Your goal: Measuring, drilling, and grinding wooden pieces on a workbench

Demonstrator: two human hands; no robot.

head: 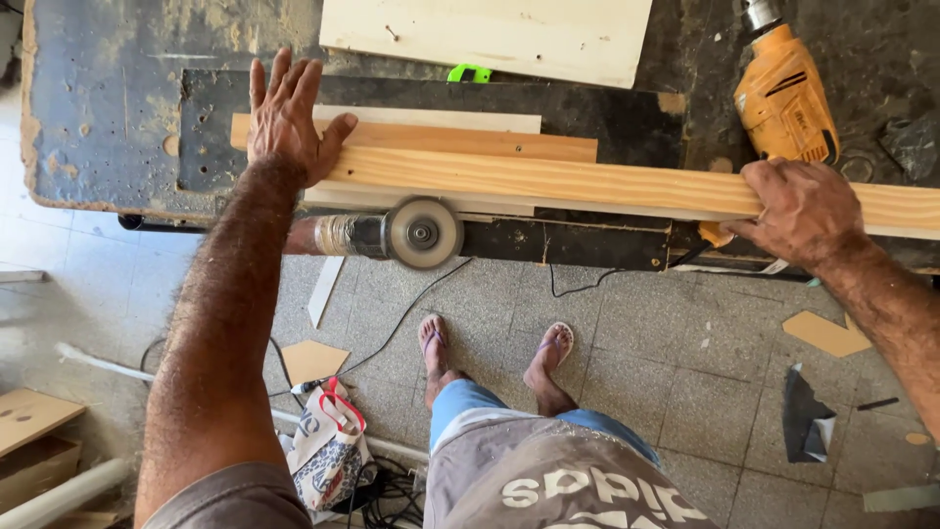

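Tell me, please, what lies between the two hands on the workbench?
In the head view, only the long pale plank spans from the left hand to the right hand; nothing sits on that stretch.

Grey printed shirt (558,485), blue shorts (460,402), flip-flops (433,338) (arms bare, hairy).

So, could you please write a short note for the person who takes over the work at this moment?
Left hand: flat, palm down on the left end of the long pine plank.
Right hand: pressing down on the plank's right part, beside the orange drill.
The plank lies across the dark workbench, over a shorter board.
A disc grinder sits at the bench's front edge.
No cut or hole is visible in the plank.
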